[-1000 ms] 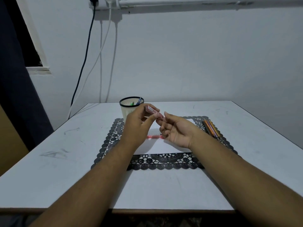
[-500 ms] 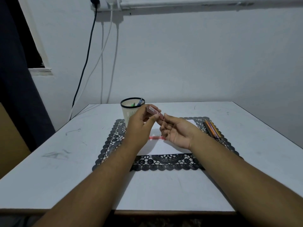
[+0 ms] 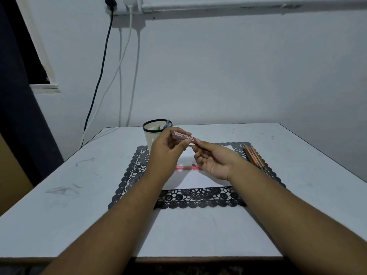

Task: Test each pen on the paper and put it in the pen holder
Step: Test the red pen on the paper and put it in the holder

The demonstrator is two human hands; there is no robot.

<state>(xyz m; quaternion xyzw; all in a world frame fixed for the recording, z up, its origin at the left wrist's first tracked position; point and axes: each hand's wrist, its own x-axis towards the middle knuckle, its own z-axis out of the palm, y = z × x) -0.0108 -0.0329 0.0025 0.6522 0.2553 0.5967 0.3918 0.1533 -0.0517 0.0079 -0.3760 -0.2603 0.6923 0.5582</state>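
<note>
Both hands hold a red pen above the white paper. My left hand grips its far end with thumb and fingers. My right hand, palm up, pinches its near end with the fingertips. The white mesh pen holder with a black rim stands just behind my left hand and has a blue and a green pen in it. A red mark or pen part lies on the paper under my hands; I cannot tell which.
A black lace placemat lies under the paper on the white table. Several coloured pens lie on the mat's right edge. Cables hang down the wall behind the table at the left.
The hands and the red pen have stayed nearly still; the view has shifted slightly.
</note>
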